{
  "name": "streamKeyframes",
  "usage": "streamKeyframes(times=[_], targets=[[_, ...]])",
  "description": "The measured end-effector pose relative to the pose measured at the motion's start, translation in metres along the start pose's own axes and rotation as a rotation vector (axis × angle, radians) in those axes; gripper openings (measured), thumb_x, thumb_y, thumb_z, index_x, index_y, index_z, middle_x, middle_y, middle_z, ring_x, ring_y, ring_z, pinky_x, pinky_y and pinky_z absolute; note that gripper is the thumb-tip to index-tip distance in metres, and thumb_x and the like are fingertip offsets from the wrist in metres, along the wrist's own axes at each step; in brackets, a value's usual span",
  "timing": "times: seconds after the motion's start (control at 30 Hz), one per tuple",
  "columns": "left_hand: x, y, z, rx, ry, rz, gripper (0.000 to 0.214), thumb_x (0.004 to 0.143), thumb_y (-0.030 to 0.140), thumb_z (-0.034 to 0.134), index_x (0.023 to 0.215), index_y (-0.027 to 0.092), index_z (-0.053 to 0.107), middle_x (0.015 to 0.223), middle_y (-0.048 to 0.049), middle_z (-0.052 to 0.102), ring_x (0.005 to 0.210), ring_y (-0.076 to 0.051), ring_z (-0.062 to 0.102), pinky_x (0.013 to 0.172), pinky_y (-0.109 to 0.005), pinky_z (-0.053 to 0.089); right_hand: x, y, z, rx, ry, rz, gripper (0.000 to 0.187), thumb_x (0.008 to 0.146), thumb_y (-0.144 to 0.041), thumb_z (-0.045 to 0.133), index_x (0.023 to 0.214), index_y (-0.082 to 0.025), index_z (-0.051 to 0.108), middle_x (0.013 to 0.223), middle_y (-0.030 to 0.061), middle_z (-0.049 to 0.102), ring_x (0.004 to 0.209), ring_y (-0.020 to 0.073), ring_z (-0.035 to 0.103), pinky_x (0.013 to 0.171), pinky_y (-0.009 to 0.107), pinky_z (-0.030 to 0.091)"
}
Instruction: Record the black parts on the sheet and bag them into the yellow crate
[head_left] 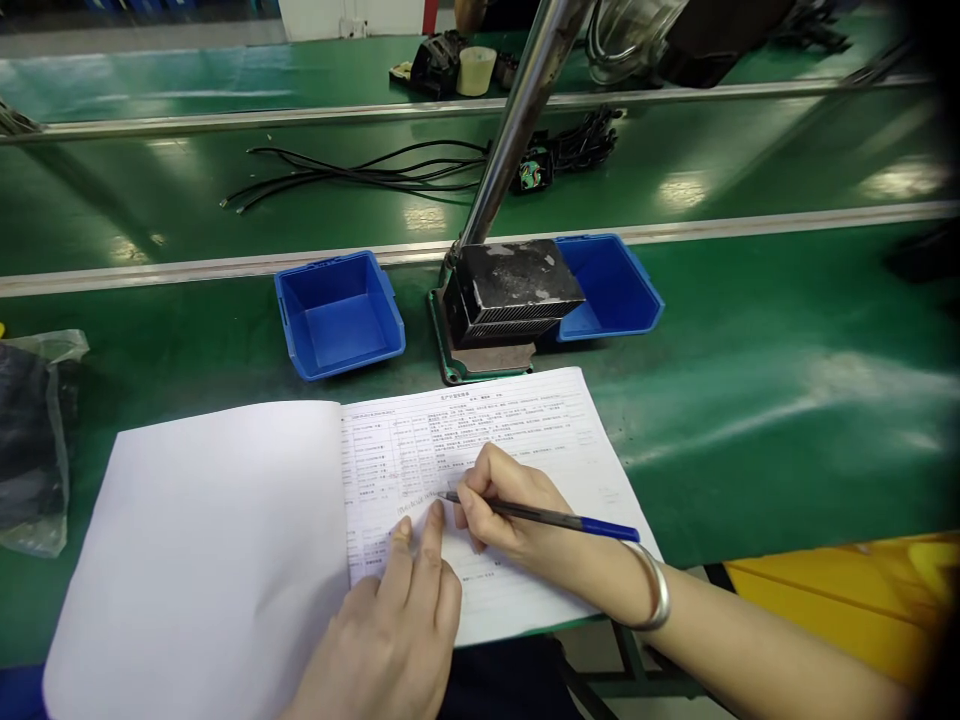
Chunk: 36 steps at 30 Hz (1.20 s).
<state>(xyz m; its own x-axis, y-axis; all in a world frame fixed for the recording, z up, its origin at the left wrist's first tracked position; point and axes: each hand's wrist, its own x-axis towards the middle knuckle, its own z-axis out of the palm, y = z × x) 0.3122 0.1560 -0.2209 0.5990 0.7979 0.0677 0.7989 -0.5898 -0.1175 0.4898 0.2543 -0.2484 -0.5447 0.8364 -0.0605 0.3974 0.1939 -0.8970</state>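
One left hand point(394, 620) laid on a printed page point(540, 410) at the near edge of the green bench point(750, 450), two fingertips extended and gripping nothing, and one right hand point(514, 500) closed in a pinch around a black-and-blue pen point(551, 516). Tip of the pen on the page, just beyond the left fingertips, long axis slanting rightward and slightly toward the near edge. Beyond the page, toward the far edge, a blue bin point(341, 325).
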Motion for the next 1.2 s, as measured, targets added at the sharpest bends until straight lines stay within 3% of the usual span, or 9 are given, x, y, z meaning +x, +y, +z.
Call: streamKeyframes(times=[0.3, 0.57, 0.87, 1.2], targets=[[0.0029, 0.0016, -0.0006, 0.003, 0.008, -0.018, 0.028, 0.081, 0.01, 0.041, 0.101, 0.012, 0.062, 0.136, -0.0136, 0.059, 0.111, -0.026, 0.063, 0.052, -0.026, 0.047, 0.0021, 0.0005, 0.0002, 0.006, -0.044, 0.056, 0.016, 0.089, -0.024, 0.045, 0.076, -0.023, 0.035, 0.052, -0.0066, 0.052, 0.044, 0.0091, 0.05, 0.046, 0.021, 0.038], [0.0026, 0.0021, 0.0028, 0.013, 0.022, -0.022, 0.029, 0.081, 0.01, 0.042, 0.102, 0.013, 0.062, 0.137, -0.0122, 0.058, 0.111, -0.025, 0.063, 0.051, -0.025, 0.046, 0.0025, -0.0041, -0.0003, -0.056, 0.02, 0.055, 0.015, 0.087, -0.025, 0.044, 0.074, -0.023, 0.037, 0.055, -0.0045, 0.052, 0.046, 0.0094, 0.047, 0.046, 0.023, 0.035], [0.0031, 0.0036, 0.0008, 0.059, 0.022, -0.028, 0.029, 0.082, 0.012, 0.042, 0.103, 0.013, 0.062, 0.138, -0.0123, 0.057, 0.111, -0.023, 0.063, 0.052, -0.025, 0.045, -0.0033, -0.0032, -0.0028, -0.047, 0.042, 0.051, 0.017, 0.09, -0.029, 0.043, 0.075, -0.023, 0.038, 0.059, -0.002, 0.056, 0.05, 0.0113, 0.052, 0.05, 0.025, 0.041], [-0.0001, 0.0041, 0.0039, 0.016, 0.027, -0.032, 0.028, 0.083, 0.012, 0.042, 0.103, 0.014, 0.062, 0.14, -0.0115, 0.055, 0.114, -0.024, 0.061, 0.054, -0.025, 0.046, -0.0001, 0.0009, 0.0004, -0.044, 0.064, -0.072, 0.016, 0.088, -0.021, 0.045, 0.076, -0.023, 0.035, 0.059, -0.0046, 0.053, 0.049, 0.0086, 0.05, 0.047, 0.021, 0.039]])
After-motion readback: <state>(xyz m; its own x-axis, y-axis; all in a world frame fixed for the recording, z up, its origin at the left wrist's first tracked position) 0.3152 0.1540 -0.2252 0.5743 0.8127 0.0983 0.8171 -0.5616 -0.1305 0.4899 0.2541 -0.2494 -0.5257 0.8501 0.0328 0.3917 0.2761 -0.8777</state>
